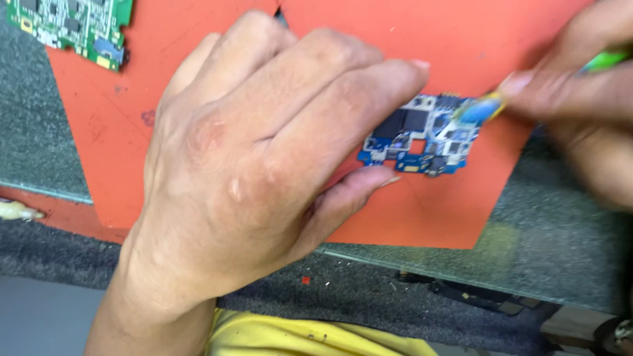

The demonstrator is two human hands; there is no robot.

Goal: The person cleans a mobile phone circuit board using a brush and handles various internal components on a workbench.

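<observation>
A small blue circuit board [422, 135] lies on an orange mat [435, 39]. My left hand [264, 151] lies palm down over the mat, fingertips and thumb pinching the board's left edge and holding it flat. My right hand [580, 99], blurred at the right edge, grips a thin tool with a green handle [603, 60]. The tool's blue and yellow tip [478, 111] touches the board's upper right corner.
A green circuit board [72, 26] lies at the mat's top left corner. The mat rests on a glass sheet [554, 231] over grey speckled padding. A dark bracket [481, 296] lies under the glass edge. Yellow cloth [297, 333] shows at the bottom.
</observation>
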